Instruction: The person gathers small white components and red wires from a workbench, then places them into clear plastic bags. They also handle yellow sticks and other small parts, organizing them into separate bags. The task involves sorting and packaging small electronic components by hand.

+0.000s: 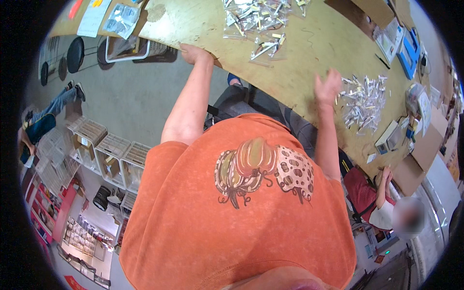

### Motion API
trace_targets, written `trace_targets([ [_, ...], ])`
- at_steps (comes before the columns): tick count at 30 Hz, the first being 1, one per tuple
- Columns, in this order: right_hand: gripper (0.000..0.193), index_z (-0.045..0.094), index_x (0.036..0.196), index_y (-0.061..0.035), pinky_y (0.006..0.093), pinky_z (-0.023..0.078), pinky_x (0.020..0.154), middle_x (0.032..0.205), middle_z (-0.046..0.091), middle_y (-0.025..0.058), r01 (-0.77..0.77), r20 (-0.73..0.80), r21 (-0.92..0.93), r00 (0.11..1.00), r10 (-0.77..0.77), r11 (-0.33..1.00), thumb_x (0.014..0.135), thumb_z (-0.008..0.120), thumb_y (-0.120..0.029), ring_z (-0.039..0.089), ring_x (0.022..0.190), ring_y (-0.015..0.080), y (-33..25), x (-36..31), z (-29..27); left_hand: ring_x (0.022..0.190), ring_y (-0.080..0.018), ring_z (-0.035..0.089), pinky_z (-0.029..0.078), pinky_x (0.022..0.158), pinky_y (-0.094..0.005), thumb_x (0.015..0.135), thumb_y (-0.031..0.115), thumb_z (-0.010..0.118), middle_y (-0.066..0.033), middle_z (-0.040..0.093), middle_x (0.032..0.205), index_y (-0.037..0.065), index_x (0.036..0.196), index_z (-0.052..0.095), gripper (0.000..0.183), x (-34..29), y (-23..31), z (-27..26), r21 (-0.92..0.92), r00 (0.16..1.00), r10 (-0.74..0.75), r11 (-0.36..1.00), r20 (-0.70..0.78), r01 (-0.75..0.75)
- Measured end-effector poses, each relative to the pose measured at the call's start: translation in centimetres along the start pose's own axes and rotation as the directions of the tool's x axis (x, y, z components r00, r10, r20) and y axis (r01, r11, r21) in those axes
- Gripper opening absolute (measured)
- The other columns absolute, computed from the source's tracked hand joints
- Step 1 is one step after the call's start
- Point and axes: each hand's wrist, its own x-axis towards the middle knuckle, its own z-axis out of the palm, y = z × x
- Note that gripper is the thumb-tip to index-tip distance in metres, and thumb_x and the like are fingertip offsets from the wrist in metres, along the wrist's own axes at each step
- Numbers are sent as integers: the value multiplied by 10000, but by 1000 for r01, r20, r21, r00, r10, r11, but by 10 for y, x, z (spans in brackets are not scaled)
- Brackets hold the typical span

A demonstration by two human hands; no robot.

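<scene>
My left hand (197, 55) rests at the near edge of the wooden table (193, 24); its fingers are mostly hidden from sight. Over the tabletop, my right hand (328, 87) is slightly blurred, with thumb and fingers apart and nothing visible in them. Just right of it lies a loose pile of small white, grey and yellowish stick-like pieces (365, 104). Farther off, at the top middle, is a heap of clear plastic bags (256, 17) filled with similar pieces. One such bag (268, 50) lies nearer to me, between my hands.
A person (369, 198) in red sits at the table on the right. Cardboard (427, 145), a small box (388, 137) and a blue tool-like object (410, 53) line its right side. White crates (111, 157), a stool (75, 55) and another person's legs (60, 102) are at left.
</scene>
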Motion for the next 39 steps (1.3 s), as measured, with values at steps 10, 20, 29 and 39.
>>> trace_targets([
  [10, 373, 660, 934, -47, 472, 484, 868, 992, 591, 163, -34, 206, 234, 978, -15, 972, 746, 752, -356, 589, 990, 366, -150, 21, 36, 989, -445, 647, 530, 836, -482, 990, 443, 392, -313, 651, 1101, -109, 1132, 616, 612, -11, 11, 3, 263, 993, -2, 964, -117, 33],
  [20, 168, 668, 1017, -69, 235, 495, 661, 895, 670, 2, -621, 608, 774, 783, 129, 122, 866, 730, -110, 616, 763, 83, -86, -14, 0, 965, -460, 646, 523, 828, -489, 993, 443, 379, -320, 661, 1049, -125, 1104, 617, 626, 1, 1, 6, 260, 993, 41, 966, -108, -11],
  [29, 289, 614, 1096, -18, 269, 498, 710, 1007, 650, 37, -561, 563, 823, 784, 261, -89, 859, 739, -128, 628, 860, 141, 35, -14, -27, 1021, -416, 646, 527, 871, -454, 993, 430, 372, -311, 628, 1173, -135, 1179, 585, 632, -1, 4, 3, 88, 999, -22, 996, 29, 19],
  [39, 628, 500, 1365, -46, 447, 386, 1074, 1382, 497, 208, 47, -160, 394, 987, 19, 918, 795, 736, -165, 480, 1264, 390, 15, 89, -1, 1024, -420, 639, 512, 884, -454, 998, 448, 371, -306, 634, 1163, -148, 1153, 587, 653, -3, -1, 4, 106, 997, 8, 994, -75, 0],
])
